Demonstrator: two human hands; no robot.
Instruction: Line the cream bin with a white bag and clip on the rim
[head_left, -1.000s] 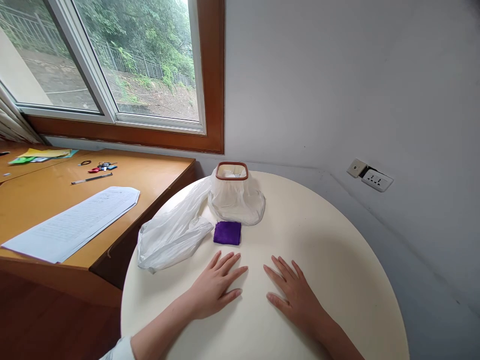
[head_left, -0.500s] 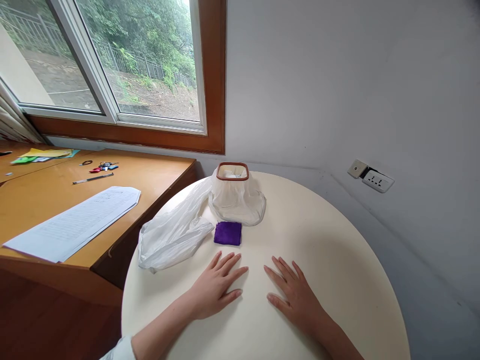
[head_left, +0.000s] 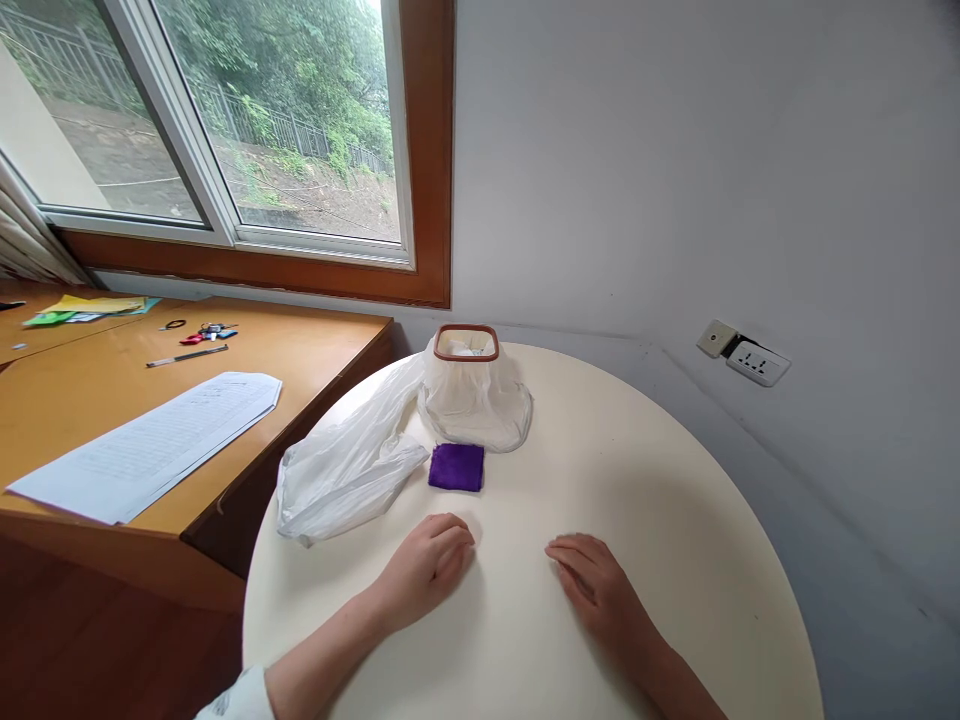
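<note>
Fingers [head_left: 452,540] of two hands are loosely clenched, nothing visible in them. Left to right: one crinkled spread of translucent plastic [head_left: 341,480], left hand [head_left: 421,575], one folded, squarish purple cloth [head_left: 456,468], one brown-rimmed container [head_left: 466,357], right hand [head_left: 598,590]; one smooth, round worktop [head_left: 585,430]. The cloth lies just beyond the left fingers.

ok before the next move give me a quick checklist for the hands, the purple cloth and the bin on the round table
1. Left hand free: ok, curled, nothing visible held.
2. Right hand free: ok, loosely curled, nothing visible held.
3. Brown-rimmed bin upright: ok, rim on top.
4. Folded purple cloth clear of both hands: ok, flat in front of the bin.
5. White plastic bag gathered in: not ok, spread over the round table left of the cloth.
6. Bin contents identifiable: cannot tell, something pale shows inside.
</note>
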